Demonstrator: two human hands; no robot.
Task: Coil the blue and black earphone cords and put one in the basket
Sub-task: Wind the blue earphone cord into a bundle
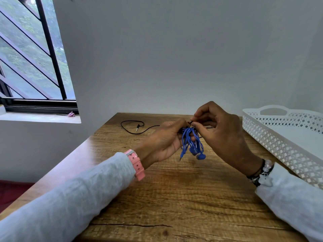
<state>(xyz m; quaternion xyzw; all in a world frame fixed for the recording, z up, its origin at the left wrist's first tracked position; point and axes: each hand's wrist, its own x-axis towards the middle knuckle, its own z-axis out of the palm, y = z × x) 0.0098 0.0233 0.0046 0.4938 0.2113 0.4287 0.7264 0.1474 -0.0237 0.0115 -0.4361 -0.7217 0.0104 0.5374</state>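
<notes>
Blue earphone cord (191, 143) hangs in a bunch of loops over the fingers of the left hand (165, 141), which curls round it above the wooden table (174, 198); its two earbuds and its plug dangle at the bottom of the bunch, clear of the tabletop. Just above the loops, the right hand (222, 135) pinches a thin dark piece between thumb and forefinger, right at the top of the blue bunch and touching the left fingertips; whether that piece belongs to the black earphone cord (134, 127) cannot be told. That black cord lies on the far part of the table, looping loosely to the left of the hands, its plug resting inside the loop. White lattice basket (279, 145) stands on the table's right side, well apart from both cords. No writing or brand can be read anywhere. A pink watch strap (137, 165) circles the left wrist, dark bracelets (260, 172) the right, and both arms wear pale grey sleeves (70, 198). A barred window (31, 55) shows at upper left.
</notes>
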